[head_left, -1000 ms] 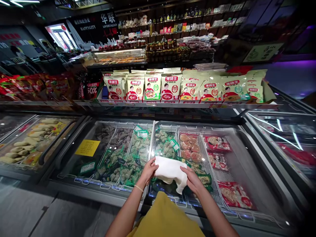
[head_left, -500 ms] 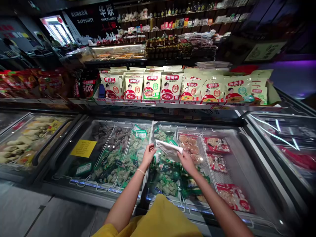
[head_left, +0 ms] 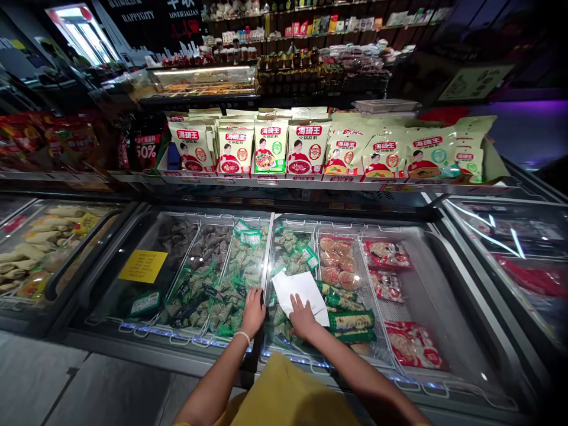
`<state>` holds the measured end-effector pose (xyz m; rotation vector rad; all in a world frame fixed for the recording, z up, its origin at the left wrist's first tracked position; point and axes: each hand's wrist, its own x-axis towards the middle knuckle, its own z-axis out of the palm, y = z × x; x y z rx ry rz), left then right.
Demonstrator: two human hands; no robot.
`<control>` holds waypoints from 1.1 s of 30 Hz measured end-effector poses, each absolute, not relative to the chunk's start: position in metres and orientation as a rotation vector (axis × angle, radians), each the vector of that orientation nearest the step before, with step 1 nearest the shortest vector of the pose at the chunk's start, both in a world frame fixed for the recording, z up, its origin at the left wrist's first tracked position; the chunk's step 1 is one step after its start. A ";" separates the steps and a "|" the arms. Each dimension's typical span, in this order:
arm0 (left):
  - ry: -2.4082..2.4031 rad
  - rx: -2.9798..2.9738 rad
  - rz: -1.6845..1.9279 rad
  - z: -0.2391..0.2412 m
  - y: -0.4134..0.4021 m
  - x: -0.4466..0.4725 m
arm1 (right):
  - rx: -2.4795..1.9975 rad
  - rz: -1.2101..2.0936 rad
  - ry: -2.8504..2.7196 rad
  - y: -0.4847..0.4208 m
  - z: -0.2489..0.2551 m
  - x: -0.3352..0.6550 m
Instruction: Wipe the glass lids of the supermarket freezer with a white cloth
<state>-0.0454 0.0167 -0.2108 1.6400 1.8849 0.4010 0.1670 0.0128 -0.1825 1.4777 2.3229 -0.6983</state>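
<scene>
A white cloth (head_left: 302, 290) lies spread flat on the glass lid (head_left: 399, 331) of a chest freezer. My right hand (head_left: 302, 316) rests on the cloth's near edge with fingers stretched out flat. My left hand (head_left: 252, 310) lies flat on the glass beside the lid's centre frame (head_left: 266, 266), just left of the cloth, holding nothing. A bracelet circles my left wrist. Under the glass are green-wrapped dumplings (head_left: 231, 278) in wire baskets.
Red frozen packs (head_left: 410, 346) and round patties (head_left: 335, 260) fill the freezer's right side. A yellow label (head_left: 142, 266) sticks on the left lid. Pale sauce bags (head_left: 306, 151) line the shelf above. Another freezer (head_left: 39, 254) stands left, one more (head_left: 519, 248) right.
The cloth was held up between both hands, first close to me, then farther out. Now it lies flat on the glass, both hands lowered and pressed down.
</scene>
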 end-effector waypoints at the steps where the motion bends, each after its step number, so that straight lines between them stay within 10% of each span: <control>1: 1.879 1.644 0.376 -0.211 0.017 -0.046 | 1.475 -0.678 2.313 0.015 -0.178 0.168; 33: 2.012 1.835 0.416 -0.224 0.146 -0.011 | 1.558 -0.872 2.855 0.117 -0.237 0.180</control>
